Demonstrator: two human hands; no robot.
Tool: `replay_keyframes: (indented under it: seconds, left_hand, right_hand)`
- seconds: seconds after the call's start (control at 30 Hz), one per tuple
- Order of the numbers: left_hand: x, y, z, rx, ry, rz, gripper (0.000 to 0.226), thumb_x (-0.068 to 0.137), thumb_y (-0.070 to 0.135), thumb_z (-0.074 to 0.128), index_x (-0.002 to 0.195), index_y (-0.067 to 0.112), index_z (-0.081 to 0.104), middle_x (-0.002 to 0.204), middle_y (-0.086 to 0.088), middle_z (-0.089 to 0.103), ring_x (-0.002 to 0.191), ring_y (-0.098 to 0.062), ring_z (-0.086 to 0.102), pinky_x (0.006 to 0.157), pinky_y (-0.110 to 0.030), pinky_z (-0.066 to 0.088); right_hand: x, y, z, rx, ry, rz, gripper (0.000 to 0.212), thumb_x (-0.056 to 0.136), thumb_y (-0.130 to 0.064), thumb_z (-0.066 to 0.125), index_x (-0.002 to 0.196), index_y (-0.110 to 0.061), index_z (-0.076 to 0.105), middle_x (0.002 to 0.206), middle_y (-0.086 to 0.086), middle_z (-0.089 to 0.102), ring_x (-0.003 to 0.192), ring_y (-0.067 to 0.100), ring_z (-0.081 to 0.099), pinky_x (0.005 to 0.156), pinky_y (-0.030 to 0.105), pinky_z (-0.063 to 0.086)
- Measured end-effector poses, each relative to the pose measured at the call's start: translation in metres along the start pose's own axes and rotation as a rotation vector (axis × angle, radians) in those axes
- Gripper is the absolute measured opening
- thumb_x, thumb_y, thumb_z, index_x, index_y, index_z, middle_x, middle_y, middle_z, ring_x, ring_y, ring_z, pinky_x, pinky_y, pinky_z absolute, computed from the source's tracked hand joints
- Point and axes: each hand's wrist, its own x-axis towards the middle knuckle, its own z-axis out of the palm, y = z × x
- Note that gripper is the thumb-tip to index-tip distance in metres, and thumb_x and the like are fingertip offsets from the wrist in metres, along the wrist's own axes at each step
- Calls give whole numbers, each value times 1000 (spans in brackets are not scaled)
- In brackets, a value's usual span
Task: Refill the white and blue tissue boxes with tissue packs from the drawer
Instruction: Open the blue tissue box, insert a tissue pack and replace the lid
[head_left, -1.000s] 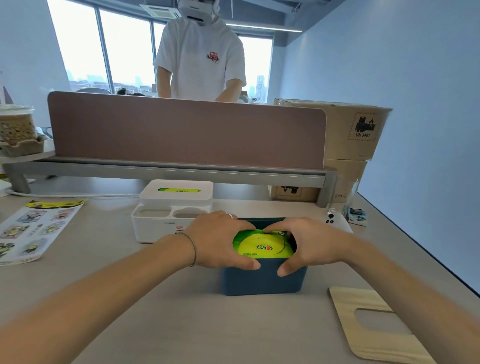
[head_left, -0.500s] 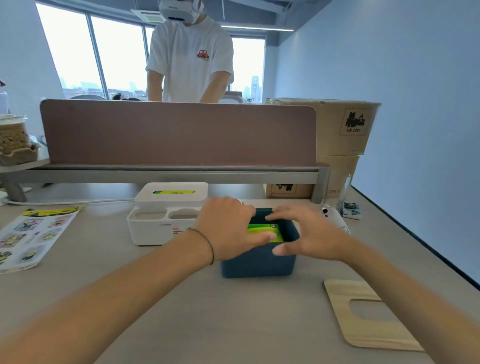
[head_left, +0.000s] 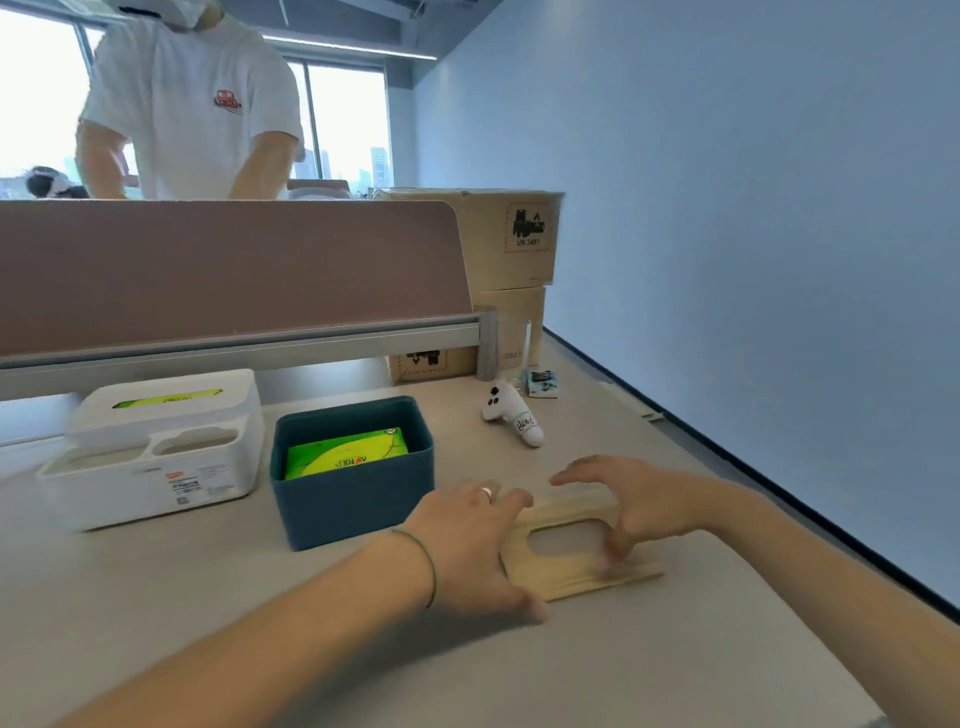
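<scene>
From the head view, the wooden lid with its oval slot is being taken up off the tabletop, at about four o'clock from the blue tissue box. The left hand is laid on the lid's left edge, fingers curled over the far corner and thumb down at the near side. The right hand is arched over the right part, fingertips at the far edge and thumb pressed by the slot; it looks like a grip, though blur hides the contact.

The green tissue pack is seen seated low inside the blue box, well under the rim, so closing is judged to be the step in hand. The lid should be lifted level by both side edges, carried to ten o'clock, squared over the rim and lowered flat. The slot is best lined up over the pack's opening. A tilted drop could jam one corner.

At nine o'clock of the blue box, the white tissue box is shown lidded, with green visible through its slot. A white controller lies at one o'clock, well clear of the path.
</scene>
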Motion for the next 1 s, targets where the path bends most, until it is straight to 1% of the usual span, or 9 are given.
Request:
replay_keyframes:
  seconds: [0.1,0.2,0.3,0.37,0.5,0.63,0.8,0.87,1.0]
  left_hand:
    - [5,0,11,-26,-106,-16,117,56,90,55,151,41,8,151,2,37,139,-22,37,111,-44,38]
    - [7,-1,13,-62,-134,-19,117,59,87,58,153,40,6,151,5,36,138,-21,38,111,-41,38]
    - [10,0,10,-106,-115,-25,116,60,85,61,154,40,8,150,5,39,133,-21,43,108,-41,41]
    - [12,3,8,-116,-70,-29,113,58,82,65,151,41,15,139,5,48,122,-20,50,102,-40,45]
    - [15,8,-3,-69,1,-22,101,54,82,69,138,43,28,112,9,59,96,-16,57,84,-34,49]
    - [17,7,-25,-28,30,-9,77,58,78,72,114,37,38,79,16,46,74,-7,46,67,-32,39]
    - [15,-7,-54,34,170,1,69,56,75,74,93,28,40,73,11,49,65,-8,42,54,-31,29]
    - [10,-15,-65,51,213,6,67,55,74,74,91,28,40,73,10,50,65,-13,44,56,-33,32]
    - [-6,-40,-88,27,275,1,65,58,73,74,88,25,42,68,10,49,62,-9,40,55,-31,33]
  right_hand:
    - [-3,10,4,-9,-91,38,117,56,-47,88,153,-43,23,165,-5,13,153,17,12,120,35,19]
    - [-5,13,6,-8,-126,59,118,64,-38,90,156,-38,17,167,-2,7,153,15,10,117,31,18]
    - [-8,12,10,-1,-119,38,115,67,-31,90,157,-34,18,164,-3,16,149,18,22,114,30,24]
    - [-8,14,15,-11,-111,33,114,66,-31,89,156,-34,18,162,-2,20,147,19,26,114,31,27]
    - [-6,21,20,-9,-82,18,119,63,-36,90,155,-40,15,166,-1,9,150,23,19,119,35,23]
    - [-6,24,17,44,-16,-21,117,61,-38,90,154,-43,18,162,-9,16,147,19,25,116,34,28]
    - [6,20,13,129,79,-83,116,59,-42,89,152,-47,20,147,-14,27,132,14,38,104,27,35]
    - [11,12,8,139,108,-116,117,58,-44,88,152,-49,18,147,-16,27,132,14,37,106,29,35]
    - [27,-9,-7,179,122,-203,119,58,-46,88,152,-53,15,156,-21,18,141,9,25,115,32,26]
